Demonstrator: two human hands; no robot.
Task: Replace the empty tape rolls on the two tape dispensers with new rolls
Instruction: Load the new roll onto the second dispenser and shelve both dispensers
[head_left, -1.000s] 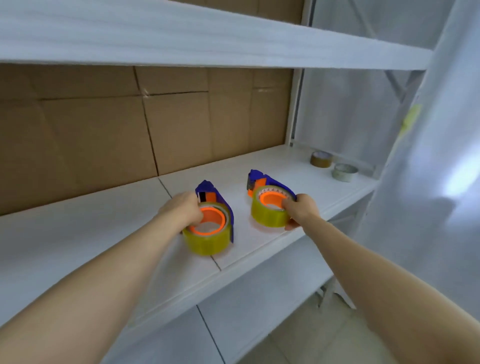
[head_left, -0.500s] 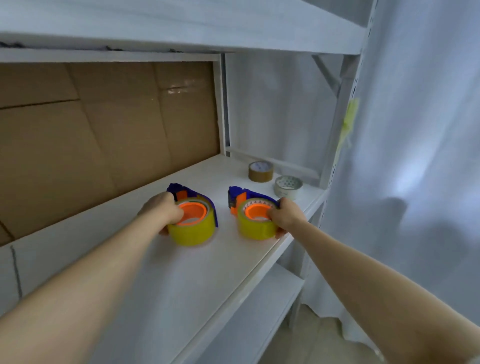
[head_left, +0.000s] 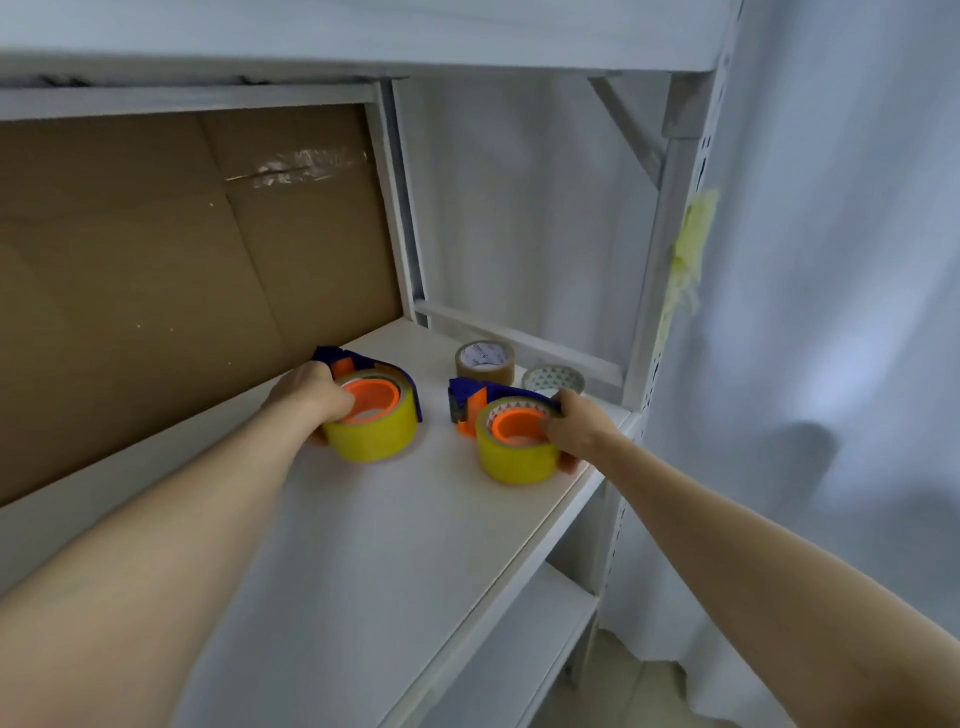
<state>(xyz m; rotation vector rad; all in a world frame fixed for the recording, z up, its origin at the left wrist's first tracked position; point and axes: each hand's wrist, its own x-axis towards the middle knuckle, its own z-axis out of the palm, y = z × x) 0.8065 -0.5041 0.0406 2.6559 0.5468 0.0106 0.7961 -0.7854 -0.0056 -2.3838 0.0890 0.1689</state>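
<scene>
Two blue and orange tape dispensers lie on the white shelf (head_left: 374, 530), each loaded with a full yellow tape roll. My left hand (head_left: 311, 397) grips the left dispenser (head_left: 376, 421) with fingers curled into its orange hub. My right hand (head_left: 574, 428) holds the right dispenser (head_left: 511, 449) around the roll's right side, close to the shelf's front edge. Behind them a brown tape roll (head_left: 484, 360) and a thin, nearly bare roll (head_left: 553, 381) stand in the shelf's far right corner.
A brown cardboard panel (head_left: 171, 270) backs the shelf. An upper shelf board (head_left: 363, 36) hangs overhead. A perforated white upright (head_left: 660, 291) with yellowish tape scraps stands at the right, and a pale curtain (head_left: 831, 312) hangs beyond. A lower shelf (head_left: 519, 649) shows below.
Both hands have carried the dispensers rightward along the shelf, toward the corner with the two loose rolls, and my view has swung right with them. Both grips are unchanged.
</scene>
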